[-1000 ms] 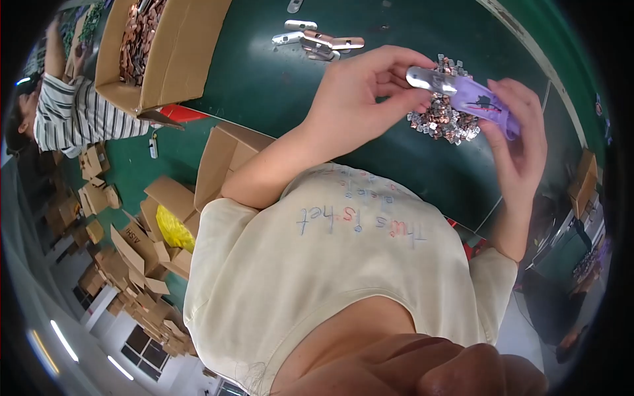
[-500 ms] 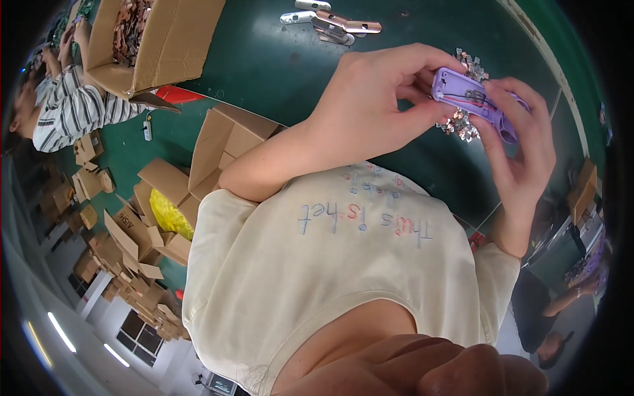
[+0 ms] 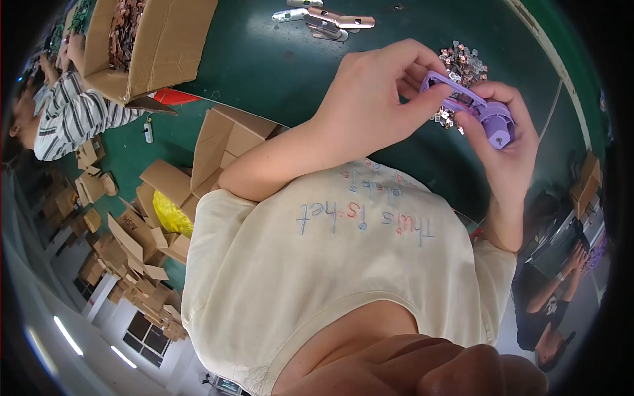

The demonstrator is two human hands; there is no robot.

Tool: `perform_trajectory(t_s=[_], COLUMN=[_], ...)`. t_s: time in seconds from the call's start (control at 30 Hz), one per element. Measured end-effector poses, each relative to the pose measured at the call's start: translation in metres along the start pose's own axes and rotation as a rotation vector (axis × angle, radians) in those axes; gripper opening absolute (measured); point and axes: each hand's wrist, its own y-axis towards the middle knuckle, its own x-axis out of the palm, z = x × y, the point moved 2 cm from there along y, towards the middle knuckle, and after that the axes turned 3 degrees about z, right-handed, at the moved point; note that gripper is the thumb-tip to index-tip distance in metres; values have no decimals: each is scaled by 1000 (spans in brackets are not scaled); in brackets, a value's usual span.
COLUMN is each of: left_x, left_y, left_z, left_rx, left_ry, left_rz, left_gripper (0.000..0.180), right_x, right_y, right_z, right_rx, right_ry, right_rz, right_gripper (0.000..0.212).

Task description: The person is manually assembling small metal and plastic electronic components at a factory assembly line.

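Between my two hands is a purple plastic casing point(image 3: 498, 128) of a small device, with a long open shell at one end and a round end with a small hub. Red and dark wires show in part inside the shell. My left hand point(image 3: 370, 99) pinches the shell's far-left end between thumb and fingers. At the round end, my right hand point(image 3: 507, 153) grips with its thumb and fingers around the casing. Beneath them, a pile of small metal pieces point(image 3: 466, 61) lies on the dark green table point(image 3: 257, 72), partly hidden by my hands.
Several silver and copper-coloured metal shells point(image 3: 323, 23) lie at the table's far side. A cardboard box point(image 3: 168, 49) of brown parts stands at far left; open cartons point(image 3: 221, 148) and a yellow bag point(image 3: 172, 214) sit below. One person in stripes point(image 3: 76, 115) is left, another point(image 3: 538, 303) lower right.
Both hands have shifted slightly left and turned the casing. Its round end now shows its hub, while the shell's inside, which was in plain view, is tilted and mostly covered by my left thumb.
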Motion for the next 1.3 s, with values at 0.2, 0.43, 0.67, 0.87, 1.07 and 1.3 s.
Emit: perform_trajectory(t_s=[0.2, 0.43, 0.67, 0.87, 1.07, 1.3], left_x=[-6, -11, -67, -60, -64, -38], left_y=[0, 11, 32, 40, 35, 20], left_z=[-17, -43, -47, -53, -34, -16], left_rx=[322, 47, 552, 542, 158, 36], left_ry=[237, 185, 1051, 1286, 473, -76], left_rz=[147, 166, 258, 142, 375, 145], left_gripper=[14, 35, 20, 16, 15, 28], right_x=[14, -20, -108, -64, 0, -2], right_y=[6, 106, 269, 194, 99, 90], right_z=[12, 40, 94, 78, 50, 51], right_rx=[-479, 68, 32, -144, -205, -282], right_ry=[-184, -75, 508, -197, -635, -729], right_rz=[104, -224, 356, -58, -247, -236], right_gripper=[27, 33, 23, 25, 15, 12])
